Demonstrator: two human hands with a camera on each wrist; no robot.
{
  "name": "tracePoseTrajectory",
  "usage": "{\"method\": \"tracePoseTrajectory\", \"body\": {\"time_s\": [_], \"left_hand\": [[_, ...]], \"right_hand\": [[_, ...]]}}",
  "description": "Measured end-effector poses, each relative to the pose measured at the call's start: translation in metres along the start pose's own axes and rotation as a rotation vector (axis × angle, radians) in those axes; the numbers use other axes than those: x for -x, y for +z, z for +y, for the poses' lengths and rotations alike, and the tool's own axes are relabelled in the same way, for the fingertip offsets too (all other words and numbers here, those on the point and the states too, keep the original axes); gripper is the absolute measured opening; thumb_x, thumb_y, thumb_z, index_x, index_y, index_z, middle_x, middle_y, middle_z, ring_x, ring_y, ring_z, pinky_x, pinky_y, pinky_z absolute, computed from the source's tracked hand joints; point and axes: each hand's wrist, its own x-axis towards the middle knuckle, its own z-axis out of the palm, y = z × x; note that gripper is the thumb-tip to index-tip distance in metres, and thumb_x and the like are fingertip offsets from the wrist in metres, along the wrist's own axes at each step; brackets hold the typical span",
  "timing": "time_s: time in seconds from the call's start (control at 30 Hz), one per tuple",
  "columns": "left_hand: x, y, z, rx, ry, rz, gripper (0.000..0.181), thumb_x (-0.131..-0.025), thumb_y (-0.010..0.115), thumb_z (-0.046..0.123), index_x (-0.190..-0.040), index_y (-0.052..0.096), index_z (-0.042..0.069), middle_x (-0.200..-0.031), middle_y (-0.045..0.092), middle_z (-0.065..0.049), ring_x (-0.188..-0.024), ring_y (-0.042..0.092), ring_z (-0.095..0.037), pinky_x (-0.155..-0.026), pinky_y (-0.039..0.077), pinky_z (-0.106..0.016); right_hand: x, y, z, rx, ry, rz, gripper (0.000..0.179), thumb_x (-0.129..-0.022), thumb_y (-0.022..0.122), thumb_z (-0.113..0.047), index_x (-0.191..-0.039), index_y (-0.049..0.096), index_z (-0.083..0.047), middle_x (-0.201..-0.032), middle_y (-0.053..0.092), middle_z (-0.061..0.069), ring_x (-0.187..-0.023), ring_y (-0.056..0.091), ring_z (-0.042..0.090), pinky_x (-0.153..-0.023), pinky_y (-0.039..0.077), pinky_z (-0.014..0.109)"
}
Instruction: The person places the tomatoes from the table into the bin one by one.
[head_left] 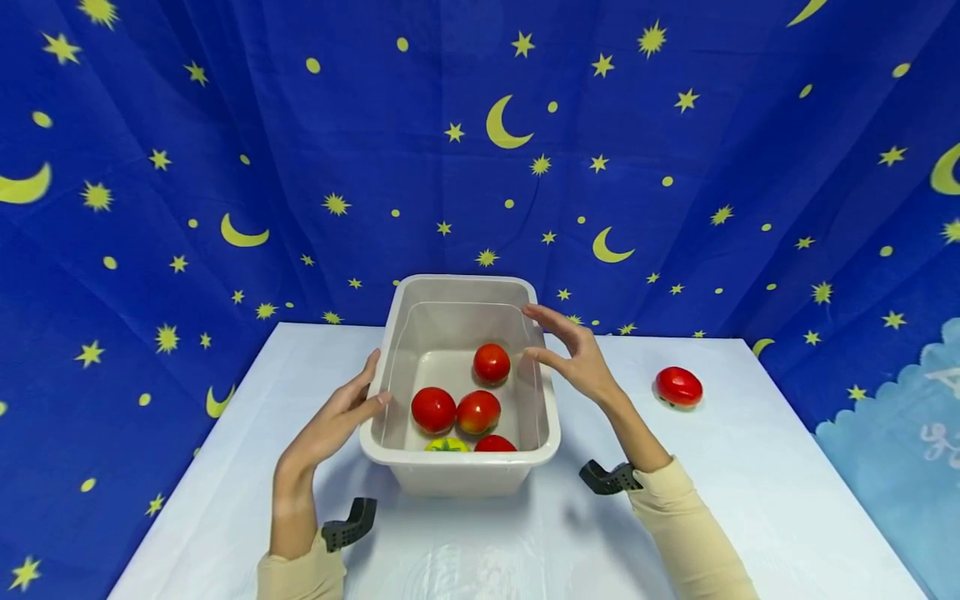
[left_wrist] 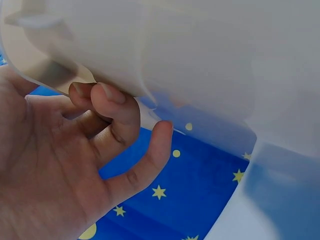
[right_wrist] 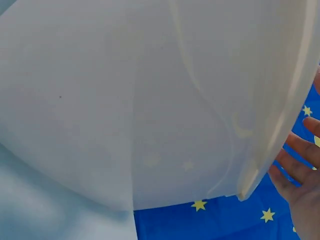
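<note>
A light grey plastic tub (head_left: 461,457) stands in the middle of the head view. My left hand (head_left: 333,423) grips its left rim, thumb over the edge; in the left wrist view the fingers (left_wrist: 117,112) curl against the rim's underside. At the right rim is my right hand (head_left: 576,354), thumb and index finger spread apart. Its other fingers (right_wrist: 300,150) look fairly straight beside the rim in the right wrist view; I cannot tell whether they touch it. Several red tomatoes (head_left: 433,410) lie inside, with a yellow item with a green top (head_left: 447,446) partly hidden by the front wall.
On the white table (head_left: 480,550), right of the tub, lies a glossy red tomato-like fruit (head_left: 678,387). Behind the table hangs a blue curtain (head_left: 360,125) with yellow stars and moons. Light blue cloth (head_left: 900,442) shows at the far right.
</note>
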Motion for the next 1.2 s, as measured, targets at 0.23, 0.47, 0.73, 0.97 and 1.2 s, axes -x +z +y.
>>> {"method": "tracePoseTrajectory", "body": {"time_s": [0.23,0.47,0.73,0.97,1.2], "left_hand": [[0.000,0.000,-0.001,-0.002,0.004,-0.001,0.069,-0.103,0.048,0.014,-0.155,0.004,0.000,-0.163,-0.004,-0.019,-0.148,0.004,-0.045,-0.112,0.015,-0.064],[0.000,0.000,-0.001,-0.003,0.005,-0.003,0.069,-0.103,0.047,0.013,-0.155,0.004,0.001,-0.163,-0.004,-0.019,-0.148,0.004,-0.045,-0.112,0.015,-0.064],[0.000,0.001,0.000,-0.006,-0.006,0.001,0.069,-0.103,0.047,0.013,-0.155,0.004,0.002,-0.164,-0.003,-0.018,-0.148,0.004,-0.045,-0.112,0.015,-0.065],[0.000,0.001,0.001,-0.007,-0.007,0.007,0.069,-0.103,0.047,0.013,-0.156,0.005,0.002,-0.164,-0.003,-0.017,-0.148,0.002,-0.044,-0.112,0.013,-0.066],[0.000,0.001,0.001,-0.010,-0.017,0.011,0.069,-0.103,0.048,0.015,-0.156,0.006,0.002,-0.164,-0.004,-0.017,-0.149,0.001,-0.043,-0.112,0.012,-0.066]], "right_hand": [[0.006,-0.011,0.006,-0.012,0.021,0.029,0.058,-0.088,0.069,-0.003,-0.142,0.049,-0.004,-0.144,0.053,0.015,-0.136,0.046,0.031,-0.114,0.030,0.056],[0.013,-0.024,0.014,0.009,0.050,0.062,0.056,-0.089,0.069,-0.003,-0.142,0.050,-0.005,-0.142,0.053,0.017,-0.136,0.045,0.033,-0.114,0.030,0.055],[0.024,-0.041,0.022,0.035,0.079,0.126,0.055,-0.088,0.069,-0.002,-0.140,0.051,-0.004,-0.142,0.054,0.017,-0.136,0.045,0.033,-0.114,0.029,0.054],[0.035,-0.060,0.031,0.059,0.097,0.149,0.056,-0.088,0.070,-0.002,-0.140,0.050,-0.001,-0.141,0.054,0.019,-0.134,0.046,0.034,-0.115,0.028,0.053],[0.046,-0.078,0.035,0.095,0.138,0.200,0.057,-0.087,0.069,0.001,-0.140,0.048,0.003,-0.140,0.052,0.026,-0.135,0.046,0.029,-0.115,0.033,0.032]]}}
